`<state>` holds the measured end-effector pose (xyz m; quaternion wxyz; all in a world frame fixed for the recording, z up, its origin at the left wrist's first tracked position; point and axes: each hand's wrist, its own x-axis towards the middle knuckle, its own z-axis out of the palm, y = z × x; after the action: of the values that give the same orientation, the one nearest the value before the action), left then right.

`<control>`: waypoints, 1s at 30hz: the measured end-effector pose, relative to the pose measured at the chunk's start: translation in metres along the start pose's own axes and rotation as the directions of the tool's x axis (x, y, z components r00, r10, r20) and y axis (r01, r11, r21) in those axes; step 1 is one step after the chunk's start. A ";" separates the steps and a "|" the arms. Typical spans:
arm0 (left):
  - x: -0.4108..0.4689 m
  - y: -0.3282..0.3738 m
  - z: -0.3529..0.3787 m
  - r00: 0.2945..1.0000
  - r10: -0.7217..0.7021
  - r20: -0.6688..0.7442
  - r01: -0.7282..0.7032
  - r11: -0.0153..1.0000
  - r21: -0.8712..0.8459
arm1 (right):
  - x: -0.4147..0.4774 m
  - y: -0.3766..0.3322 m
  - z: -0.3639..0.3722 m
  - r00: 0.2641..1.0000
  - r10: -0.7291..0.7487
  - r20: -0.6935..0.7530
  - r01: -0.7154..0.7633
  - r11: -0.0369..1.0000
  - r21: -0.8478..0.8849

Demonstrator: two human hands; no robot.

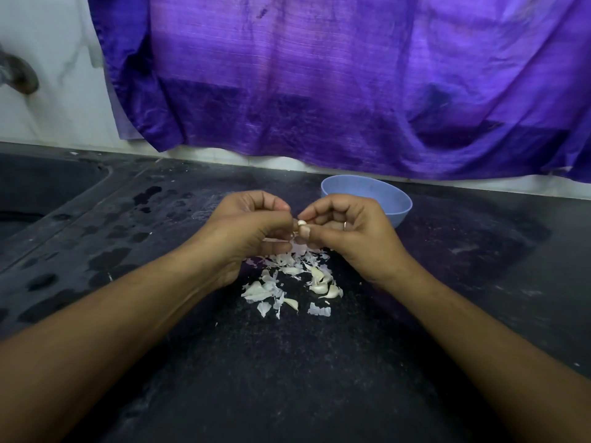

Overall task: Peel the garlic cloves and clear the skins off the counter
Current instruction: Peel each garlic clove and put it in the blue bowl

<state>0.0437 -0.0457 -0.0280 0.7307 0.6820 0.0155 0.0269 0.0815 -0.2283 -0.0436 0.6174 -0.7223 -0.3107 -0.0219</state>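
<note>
Left hand (252, 227) and right hand (350, 230) are both curling in, pinching one garlic clove (301, 223) between them.
It is likely handling light, firm and slippery; gripping its ends seems safest.

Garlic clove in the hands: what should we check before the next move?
1. Garlic clove held: ok, left hand and right hand both pinch it.
2. Clove fully peeled: cannot tell, fingers hide most of it.
3. Blue bowl upright and near: ok, just behind the right hand.
4. Skins off the counter: not ok, a pile lies below the hands.
</note>
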 end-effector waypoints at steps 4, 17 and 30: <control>0.000 -0.001 -0.001 0.999 -0.010 0.039 0.009 1.000 0.019 | 0.000 -0.001 -0.003 0.999 0.006 0.049 -0.004 0.999 -0.052; 0.005 -0.005 -0.009 0.996 0.061 0.058 -0.069 0.987 0.147 | -0.001 -0.009 -0.002 0.994 0.041 -0.106 -0.025 0.988 0.149; 0.004 -0.003 -0.006 0.975 0.204 0.092 -0.222 0.935 0.276 | 0.000 -0.003 -0.004 0.996 0.060 -0.065 -0.058 0.998 0.029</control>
<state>0.0470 -0.0399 -0.0315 0.6178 0.7782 -0.0773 0.0820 0.0814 -0.2315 -0.0405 0.6374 -0.7217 -0.2691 -0.0231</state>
